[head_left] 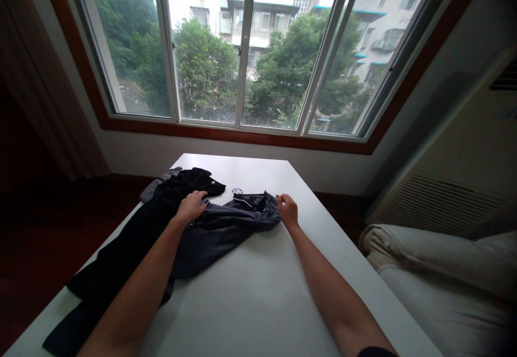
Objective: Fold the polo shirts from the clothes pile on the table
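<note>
2 forearms (335,295) reach forward, grey garment (226,229) lying between their fingers (199,194).

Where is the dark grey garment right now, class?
In the head view, the dark grey garment lies mid-picture on the white table, just right of the black clothing, with the right hand at its right end.
</note>
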{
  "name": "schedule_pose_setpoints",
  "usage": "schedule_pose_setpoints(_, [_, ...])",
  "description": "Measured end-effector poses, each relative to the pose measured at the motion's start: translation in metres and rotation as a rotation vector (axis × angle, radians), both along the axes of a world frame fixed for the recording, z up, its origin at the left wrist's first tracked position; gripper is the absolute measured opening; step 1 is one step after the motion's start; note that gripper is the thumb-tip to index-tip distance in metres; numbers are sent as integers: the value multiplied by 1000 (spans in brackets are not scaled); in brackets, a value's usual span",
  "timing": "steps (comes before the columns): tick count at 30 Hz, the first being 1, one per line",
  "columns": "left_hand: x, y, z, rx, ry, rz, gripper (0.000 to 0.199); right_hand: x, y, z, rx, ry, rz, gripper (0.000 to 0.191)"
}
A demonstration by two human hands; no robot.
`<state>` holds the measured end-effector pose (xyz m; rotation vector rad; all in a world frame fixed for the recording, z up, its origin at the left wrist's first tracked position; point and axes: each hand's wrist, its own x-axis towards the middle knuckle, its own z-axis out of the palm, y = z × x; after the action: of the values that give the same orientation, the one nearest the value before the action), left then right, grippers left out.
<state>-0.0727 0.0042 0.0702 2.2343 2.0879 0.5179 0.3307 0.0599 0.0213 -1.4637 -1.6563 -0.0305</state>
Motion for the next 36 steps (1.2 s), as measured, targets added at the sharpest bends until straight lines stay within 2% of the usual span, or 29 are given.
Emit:
schedule_pose_setpoints(3, [11, 7, -19, 47, -70, -207, 46, -23, -8, 5, -20, -112, 197, 36])
schedule_pose_setpoints(5, [18, 8, -26, 2, -89, -293, 41, -36, -14, 6, -152, -207, 293, 31])
schedule_pose_setpoints(7, [22, 9, -30, -96, -87, -298, 36, -44, -18, 5, -320, -333, 296, 30])
schedule_pose_setpoints(10, [19, 9, -29, -225, -38, -196, 36, -43, -19, 4, -527, -496, 146, 37])
schedule_pose_setpoints(13, [14, 9, -27, -301, 18, -102, 31, -30, -15, 5, -612, -535, -34, 38])
schedule_pose_setpoints(15, [11, 8, -27, -348, 29, -72, 34, -17, -11, 5, -613, -514, -127, 35])
schedule_pose_setpoints(18, [11, 6, -27, -417, 29, -50, 52, 0, -9, 6, -585, -458, -235, 31])
schedule_pose_setpoints(21, [17, 3, -28, -386, 48, -49, 57, 4, -9, 9, -432, -423, -267, 27])
schedule_pose_setpoints(23, [23, 0, -30, -282, 79, -102, 46, -4, -11, 11, -289, -425, -207, 25])
schedule_pose_setpoints(25, [29, -2, -31, -160, 108, -198, 31, -17, -13, 13, -213, -427, -71, 23])
schedule_pose_setpoints(28, [36, -5, -34, -79, 98, -289, 17, -35, -16, 11, -333, -414, 225, 23])
schedule_pose_setpoints(30, [38, -4, -36, -81, 56, -248, 16, -40, -16, 9, -488, -429, 353, 25])
schedule_pose_setpoints(32, [39, -2, -37, -90, 11, -138, 20, -38, -15, 7, -608, -479, 355, 30])
schedule_pose_setpoints(36, [33, 4, -33, -85, -66, 64, 23, -17, -8, 11, -741, -575, 199, 31])
